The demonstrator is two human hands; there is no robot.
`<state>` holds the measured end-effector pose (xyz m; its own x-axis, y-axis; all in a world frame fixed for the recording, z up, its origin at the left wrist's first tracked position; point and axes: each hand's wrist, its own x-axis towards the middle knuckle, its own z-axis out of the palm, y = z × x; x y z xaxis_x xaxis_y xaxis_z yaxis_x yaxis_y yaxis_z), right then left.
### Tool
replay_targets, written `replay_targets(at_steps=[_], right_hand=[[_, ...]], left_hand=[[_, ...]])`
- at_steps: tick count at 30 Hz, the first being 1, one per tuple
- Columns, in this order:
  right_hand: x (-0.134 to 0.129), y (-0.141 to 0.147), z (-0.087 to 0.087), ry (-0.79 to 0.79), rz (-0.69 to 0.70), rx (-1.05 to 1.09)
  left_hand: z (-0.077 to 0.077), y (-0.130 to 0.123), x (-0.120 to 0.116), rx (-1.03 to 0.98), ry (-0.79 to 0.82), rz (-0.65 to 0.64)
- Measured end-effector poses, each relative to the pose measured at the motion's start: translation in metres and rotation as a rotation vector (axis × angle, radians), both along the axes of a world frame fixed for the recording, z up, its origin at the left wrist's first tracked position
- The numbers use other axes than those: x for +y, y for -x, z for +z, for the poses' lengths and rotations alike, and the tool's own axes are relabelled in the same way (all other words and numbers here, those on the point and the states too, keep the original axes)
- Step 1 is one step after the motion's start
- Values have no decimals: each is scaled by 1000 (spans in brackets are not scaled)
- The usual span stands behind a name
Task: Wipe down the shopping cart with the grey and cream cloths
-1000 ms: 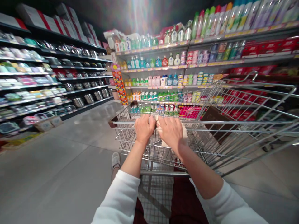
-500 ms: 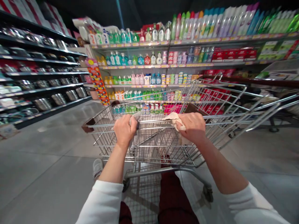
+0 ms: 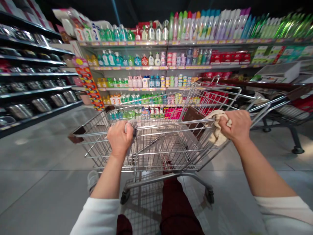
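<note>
The left hand [image 3: 120, 138] is curled into a fist over a grey cloth [image 3: 132, 123], on the near rail [image 3: 171, 125] of a cart [image 3: 156, 152], in from its left corner. The right hand [image 3: 236, 125] is well apart from it, near the right corner of the same edge, thumb and fingers folded on a beige cloth [image 3: 217, 130]. This cloth is bunched over the rail and hangs down outside the basket; how far the fingers reach around the metal is hidden.

The cart stands on the floor [image 3: 49, 199], with a brown cap [image 3: 76, 137] at its near left corner and a brown panel [image 3: 194, 120] toward its right side. Two wheels [image 3: 125, 196] show at the ends of the lower frame. A leg [image 3: 176, 205] in dark red reaches under it, and a pale shoe [image 3: 93, 179] is below the left corner.

At the right, a second cart [image 3: 294, 114] carries a pale box [image 3: 281, 71]. Beyond the near cart, a rack holds pump bottles [image 3: 144, 60], spray cans [image 3: 205, 24] along its top shelf and red boxes [image 3: 230, 58]. Metal pots [image 3: 41, 104] line the shelves at left.
</note>
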<state>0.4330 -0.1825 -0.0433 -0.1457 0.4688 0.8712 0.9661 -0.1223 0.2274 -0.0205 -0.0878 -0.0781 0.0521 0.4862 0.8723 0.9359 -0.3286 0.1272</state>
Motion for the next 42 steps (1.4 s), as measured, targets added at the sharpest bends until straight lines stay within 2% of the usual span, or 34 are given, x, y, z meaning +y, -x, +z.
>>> replay_targets(at_steps=[6, 13, 17, 20, 25, 29, 32, 36, 42], right_hand=[[9, 18, -10, -112, 3, 136], [15, 38, -21, -297, -126, 304], [21, 52, -24, -354, -139, 325], [21, 79, -23, -284, -79, 303], [27, 157, -23, -144, 48, 219], [38, 217, -27, -149, 153, 212], [46, 251, -33, -166, 243, 234], [52, 275, -42, -161, 342, 255], [57, 271, -62, -117, 462, 236]], left_hand=[[-1, -2, -1, -26, -9, -26], [-3, -5, -3, -77, -20, -42], [-3, -7, -3, -102, -13, -46], [-4, -8, -3, -122, -9, -44], [-4, -9, -4, -135, -5, -54], [-3, -9, -6, -135, 2, -65], [-3, -9, -7, -133, 7, -67], [-3, -8, -7, -120, 10, -55], [-2, -6, -8, -93, 23, -62]])
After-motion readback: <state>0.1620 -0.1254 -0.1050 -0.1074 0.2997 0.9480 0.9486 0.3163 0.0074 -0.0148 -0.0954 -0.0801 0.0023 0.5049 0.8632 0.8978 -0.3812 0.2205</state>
